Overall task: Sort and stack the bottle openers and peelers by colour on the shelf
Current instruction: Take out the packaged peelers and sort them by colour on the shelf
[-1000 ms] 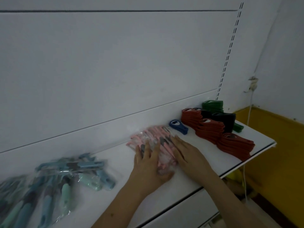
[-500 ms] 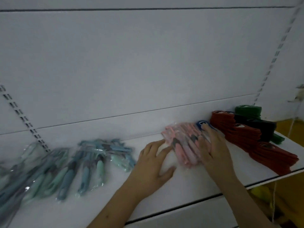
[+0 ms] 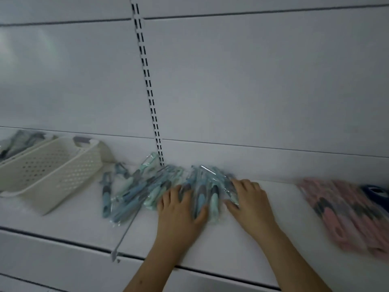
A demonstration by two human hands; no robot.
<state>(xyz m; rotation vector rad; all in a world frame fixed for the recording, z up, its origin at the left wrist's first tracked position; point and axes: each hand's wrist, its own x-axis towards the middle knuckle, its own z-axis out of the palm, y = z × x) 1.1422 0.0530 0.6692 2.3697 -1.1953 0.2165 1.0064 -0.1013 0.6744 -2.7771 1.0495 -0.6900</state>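
A heap of blue and mint-green peelers (image 3: 134,192) in clear wrappers lies on the white shelf (image 3: 284,239) below the slotted upright. My left hand (image 3: 179,209) lies flat on the right part of the heap, fingers spread over the wrappers. My right hand (image 3: 248,199) rests on the heap's right edge, fingers slightly bent on the plastic. A blurred stack of pink peelers (image 3: 347,216) sits at the far right, with a dark blue bottle opener (image 3: 376,191) behind it.
A cream perforated basket (image 3: 48,171) stands at the left of the shelf, with more wrapped items (image 3: 19,142) behind it. A thin wire divider (image 3: 124,234) runs from the peeler heap to the shelf's front edge. The white back panel rises behind.
The view has swung left. Both hands left the pink stack and moved left onto the blue and green peelers. The red, black and green opener stacks are out of view.
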